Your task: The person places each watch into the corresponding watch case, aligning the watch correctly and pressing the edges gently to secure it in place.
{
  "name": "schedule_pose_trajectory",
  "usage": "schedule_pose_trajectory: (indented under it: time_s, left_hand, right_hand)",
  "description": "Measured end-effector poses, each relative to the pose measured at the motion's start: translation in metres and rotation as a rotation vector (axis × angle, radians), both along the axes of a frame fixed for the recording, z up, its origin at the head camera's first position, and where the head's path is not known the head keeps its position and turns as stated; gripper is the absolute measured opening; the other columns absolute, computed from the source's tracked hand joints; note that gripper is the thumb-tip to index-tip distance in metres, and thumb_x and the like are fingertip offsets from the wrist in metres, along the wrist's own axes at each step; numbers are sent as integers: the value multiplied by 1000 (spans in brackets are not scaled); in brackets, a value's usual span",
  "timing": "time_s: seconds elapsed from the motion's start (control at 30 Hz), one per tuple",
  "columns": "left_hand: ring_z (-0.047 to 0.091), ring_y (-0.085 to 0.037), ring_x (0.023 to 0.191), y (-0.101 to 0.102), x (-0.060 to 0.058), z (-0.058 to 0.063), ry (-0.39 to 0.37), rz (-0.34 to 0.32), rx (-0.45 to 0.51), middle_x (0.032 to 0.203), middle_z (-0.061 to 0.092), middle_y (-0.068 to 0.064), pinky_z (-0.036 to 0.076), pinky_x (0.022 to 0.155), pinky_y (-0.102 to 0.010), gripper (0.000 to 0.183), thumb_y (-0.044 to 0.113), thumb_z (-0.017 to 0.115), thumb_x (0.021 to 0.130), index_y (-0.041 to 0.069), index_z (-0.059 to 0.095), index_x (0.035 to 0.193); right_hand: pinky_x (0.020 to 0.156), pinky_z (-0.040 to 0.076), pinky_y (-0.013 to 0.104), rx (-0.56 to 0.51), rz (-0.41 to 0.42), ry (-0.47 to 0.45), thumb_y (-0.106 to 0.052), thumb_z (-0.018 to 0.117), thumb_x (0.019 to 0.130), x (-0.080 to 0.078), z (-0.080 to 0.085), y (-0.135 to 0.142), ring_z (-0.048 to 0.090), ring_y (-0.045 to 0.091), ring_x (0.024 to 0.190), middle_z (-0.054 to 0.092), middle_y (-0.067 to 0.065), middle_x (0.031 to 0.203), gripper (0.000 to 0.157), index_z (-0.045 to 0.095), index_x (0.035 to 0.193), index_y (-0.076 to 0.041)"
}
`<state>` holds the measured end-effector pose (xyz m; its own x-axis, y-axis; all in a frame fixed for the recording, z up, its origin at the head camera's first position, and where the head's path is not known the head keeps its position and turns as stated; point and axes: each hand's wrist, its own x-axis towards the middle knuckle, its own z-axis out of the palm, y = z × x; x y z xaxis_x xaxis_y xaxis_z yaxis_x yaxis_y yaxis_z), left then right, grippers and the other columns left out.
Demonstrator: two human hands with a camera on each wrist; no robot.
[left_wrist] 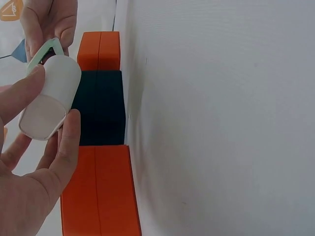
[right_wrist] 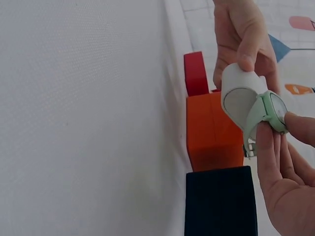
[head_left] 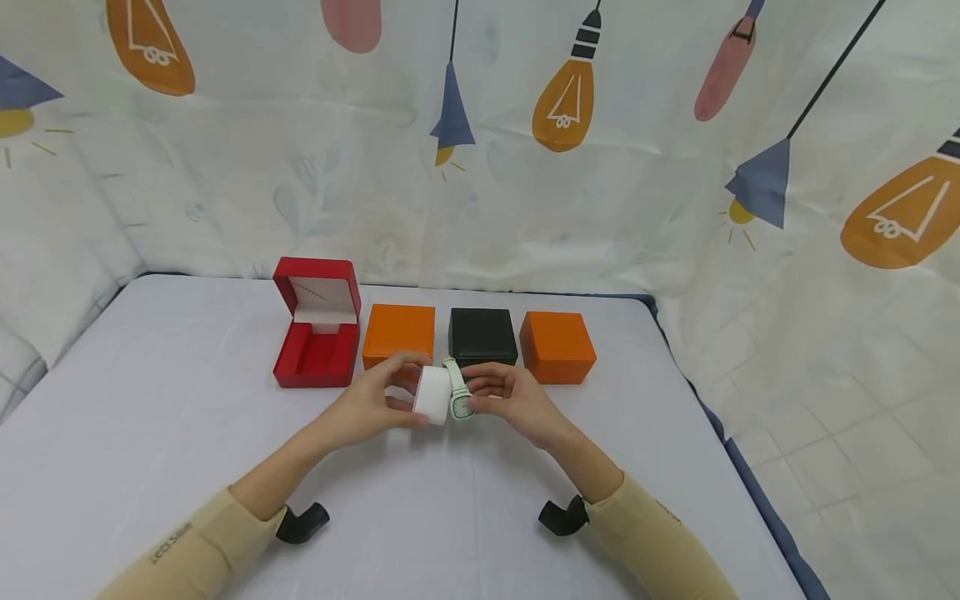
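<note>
My left hand [head_left: 367, 402] grips a white watch cushion [head_left: 432, 395] by its ends, thumb on one side and fingers on the other. In my right hand [head_left: 517, 402], a pale green wristwatch [head_left: 460, 397] is pinched between thumb and fingers. The watch's strap hangs unbuckled, its buckle [right_wrist: 250, 148] showing in the right wrist view. In that view the watch overlaps the end of the white cushion [right_wrist: 241, 91]. Both hands are held above the table, in front of the orange box [head_left: 399, 330] and the black box [head_left: 483, 335].
An opened red box [head_left: 318, 354] with its lid raised stands at the left of the row. Another orange box [head_left: 558, 347] stands at the right end. The white-covered table [head_left: 465, 533] ends at a patterned curtain [head_left: 480, 208] behind the boxes.
</note>
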<state>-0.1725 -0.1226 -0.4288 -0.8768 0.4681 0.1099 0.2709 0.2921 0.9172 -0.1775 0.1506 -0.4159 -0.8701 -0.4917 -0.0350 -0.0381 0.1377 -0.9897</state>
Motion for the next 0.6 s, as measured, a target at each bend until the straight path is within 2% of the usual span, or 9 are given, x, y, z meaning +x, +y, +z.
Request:
schedule_pose_trajectory:
  time_s: [0.33, 0.6]
  left_hand:
    - [59, -31, 111, 5, 1, -5, -5, -10, 10, 125, 59, -11, 60, 85, -32, 73, 14, 90, 81, 10, 49, 141]
    - [59, -29, 111, 7, 2, -5, -24, 20, -15, 127, 59, -10, 59, 85, -30, 73, 18, 90, 81, 13, 48, 141]
  right_hand:
    - [87, 58, 31, 44, 20, 81, -5, 73, 95, 2, -3, -2, 64, 24, 100, 68, 11, 112, 40, 63, 134, -3]
    - [91, 57, 31, 66, 21, 164, -6, 71, 97, 3, -5, -4, 64, 23, 103, 68, 8, 112, 40, 64, 136, -5]
